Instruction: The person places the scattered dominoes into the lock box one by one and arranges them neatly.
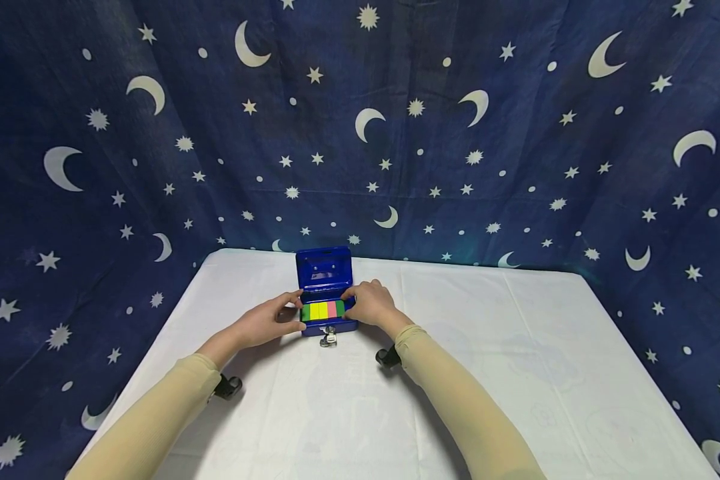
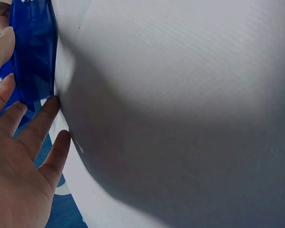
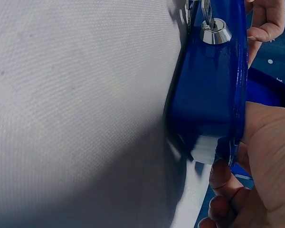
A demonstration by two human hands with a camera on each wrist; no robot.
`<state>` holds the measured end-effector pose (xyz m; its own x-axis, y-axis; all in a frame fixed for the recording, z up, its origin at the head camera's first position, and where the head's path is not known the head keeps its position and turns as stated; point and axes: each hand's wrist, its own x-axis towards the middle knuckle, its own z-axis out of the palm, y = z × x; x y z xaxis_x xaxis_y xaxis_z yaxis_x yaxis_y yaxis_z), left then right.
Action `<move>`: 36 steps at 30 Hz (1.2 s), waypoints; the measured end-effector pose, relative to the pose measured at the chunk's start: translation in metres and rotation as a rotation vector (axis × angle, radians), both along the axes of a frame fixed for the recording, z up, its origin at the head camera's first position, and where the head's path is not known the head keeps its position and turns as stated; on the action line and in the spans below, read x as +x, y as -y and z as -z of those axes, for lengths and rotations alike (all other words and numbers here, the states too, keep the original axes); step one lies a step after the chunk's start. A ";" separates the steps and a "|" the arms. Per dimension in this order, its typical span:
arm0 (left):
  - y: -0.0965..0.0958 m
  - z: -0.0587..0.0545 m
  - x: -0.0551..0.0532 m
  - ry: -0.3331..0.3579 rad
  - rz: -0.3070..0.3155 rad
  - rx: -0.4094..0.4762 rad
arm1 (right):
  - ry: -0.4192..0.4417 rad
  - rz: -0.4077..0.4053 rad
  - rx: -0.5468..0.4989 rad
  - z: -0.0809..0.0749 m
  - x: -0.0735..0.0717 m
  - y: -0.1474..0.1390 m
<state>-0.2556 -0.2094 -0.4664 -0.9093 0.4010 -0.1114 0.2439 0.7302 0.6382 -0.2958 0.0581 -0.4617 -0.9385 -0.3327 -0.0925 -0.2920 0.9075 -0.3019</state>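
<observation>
A blue metal cash box [image 1: 330, 327] stands on the table with its lid [image 1: 324, 268] raised at the back. Inside lies a row of coloured blocks [image 1: 319, 311], green at both ends with yellow and pink between. My left hand [image 1: 268, 321] is at the box's left side, thumb by the front corner and index near the back. Its other fingers [image 2: 40, 124] spread fairly straight along the outer wall. My right hand [image 1: 372, 303] reaches over the right rim, thumb and index at the right-end green block [image 1: 340, 309]. Its remaining fingers [image 3: 221, 175] curl outside the wall; the thumb tip is hidden in the right wrist view.
Keys [image 1: 328, 339] hang from the lock [image 3: 215, 32] on the box's front. White cloth [image 1: 336, 413] covers the table. A dark blue curtain [image 1: 420, 173] with moons and stars rises behind and beside it. Black wrist mounts [image 1: 388, 357] stick out under the sleeves.
</observation>
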 end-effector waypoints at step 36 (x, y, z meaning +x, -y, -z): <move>0.001 -0.002 0.005 0.012 0.001 -0.006 | -0.146 0.052 -0.230 -0.021 0.040 -0.137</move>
